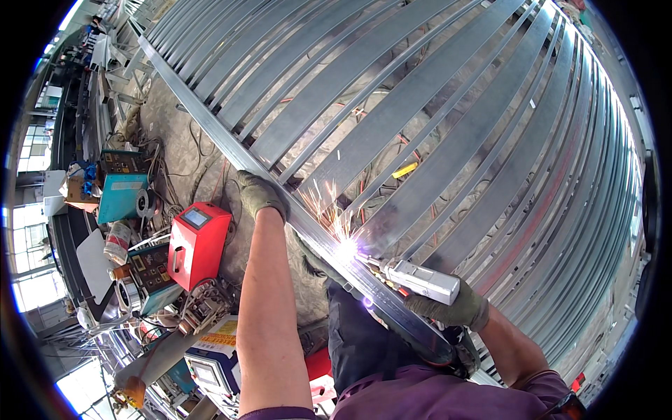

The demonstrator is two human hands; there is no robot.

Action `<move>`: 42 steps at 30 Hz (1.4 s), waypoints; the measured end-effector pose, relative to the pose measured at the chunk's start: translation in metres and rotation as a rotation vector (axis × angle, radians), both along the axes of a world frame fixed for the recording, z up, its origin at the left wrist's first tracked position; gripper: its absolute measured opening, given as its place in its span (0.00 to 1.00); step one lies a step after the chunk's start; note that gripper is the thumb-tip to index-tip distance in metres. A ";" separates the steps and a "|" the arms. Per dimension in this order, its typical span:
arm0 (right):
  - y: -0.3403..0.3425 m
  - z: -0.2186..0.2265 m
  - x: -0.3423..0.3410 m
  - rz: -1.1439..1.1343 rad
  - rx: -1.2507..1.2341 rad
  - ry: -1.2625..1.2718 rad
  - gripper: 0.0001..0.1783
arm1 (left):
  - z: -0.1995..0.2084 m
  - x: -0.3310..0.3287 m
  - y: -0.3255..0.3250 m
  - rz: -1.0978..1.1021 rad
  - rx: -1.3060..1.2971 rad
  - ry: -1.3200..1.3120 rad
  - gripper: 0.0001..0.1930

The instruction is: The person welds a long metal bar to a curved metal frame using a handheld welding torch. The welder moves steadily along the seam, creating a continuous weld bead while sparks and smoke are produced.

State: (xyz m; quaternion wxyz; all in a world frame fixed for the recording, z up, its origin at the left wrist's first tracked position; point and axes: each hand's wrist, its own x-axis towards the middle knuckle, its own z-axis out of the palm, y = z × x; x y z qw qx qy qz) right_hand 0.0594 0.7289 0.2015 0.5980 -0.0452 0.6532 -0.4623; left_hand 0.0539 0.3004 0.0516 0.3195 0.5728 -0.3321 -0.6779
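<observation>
My left hand (pixel 262 194), in a grey-green work glove, is closed on the edge of a long galvanized metal rail (pixel 204 119). My right hand (pixel 451 309), gloved the same way, grips a handheld welding gun (pixel 425 281) with a silver boxy body. The gun's nozzle points left at the rail, where a bright white-violet weld spot (pixel 346 248) throws orange sparks up and to the left. Flat metal slats (pixel 392 133) meet the rail and fan out away from me. Glare hides the joint itself, and the gun hides part of my right fingers.
To the left stand a red machine with a small screen (pixel 199 241), teal welding machines (pixel 122 187) and a white-and-blue unit (pixel 213 374). Cables (pixel 199 150) trail over the concrete floor. A yellow object (pixel 404 170) shows beneath the slats. My dark-trousered leg (pixel 357 336) is close under the rail.
</observation>
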 end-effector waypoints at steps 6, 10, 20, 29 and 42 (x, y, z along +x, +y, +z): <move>0.001 0.000 0.003 0.001 -0.002 -0.007 0.28 | -0.036 0.017 -0.030 -0.065 -0.074 -0.102 0.40; 0.007 -0.003 0.006 -0.026 -0.005 0.007 0.28 | -0.033 0.010 -0.020 -0.056 -0.078 -0.118 0.41; 0.008 -0.005 0.005 -0.006 -0.046 0.027 0.26 | -0.034 0.010 -0.022 -0.034 -0.076 -0.121 0.40; 0.012 -0.005 0.008 -0.013 -0.054 0.042 0.25 | -0.049 0.019 -0.039 -0.063 -0.116 -0.193 0.40; 0.019 -0.007 0.010 -0.004 -0.027 0.035 0.25 | -0.013 0.006 -0.017 -0.047 -0.071 -0.318 0.40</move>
